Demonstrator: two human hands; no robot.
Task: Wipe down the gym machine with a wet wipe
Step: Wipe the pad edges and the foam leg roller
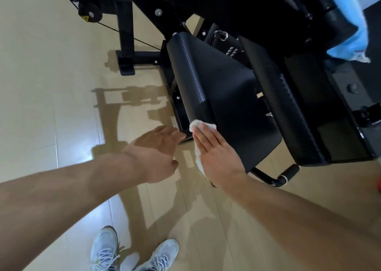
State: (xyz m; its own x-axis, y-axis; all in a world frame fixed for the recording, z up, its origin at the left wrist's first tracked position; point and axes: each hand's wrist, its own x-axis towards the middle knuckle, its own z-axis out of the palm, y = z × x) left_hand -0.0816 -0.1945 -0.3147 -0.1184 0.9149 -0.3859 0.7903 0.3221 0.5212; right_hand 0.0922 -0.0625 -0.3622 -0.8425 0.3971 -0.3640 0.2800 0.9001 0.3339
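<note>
Pressing flat, the right hand [216, 157] spreads straight fingers over the limp white wet wipe [198, 139] (soft, surely tear-prone) on the black padded seat [222, 89]; left hand [156, 149] hovers open

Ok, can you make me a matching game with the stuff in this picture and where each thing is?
Things:
1. wet wipe
2. left hand
3. shoes
4. blue cloth

Places:
A. top right, lying on the machine
B. on the floor at the bottom
C. under the right hand, against the black seat pad
D. open, beside the pad's near left corner

Pairs: 1-C, 2-D, 3-B, 4-A
</note>
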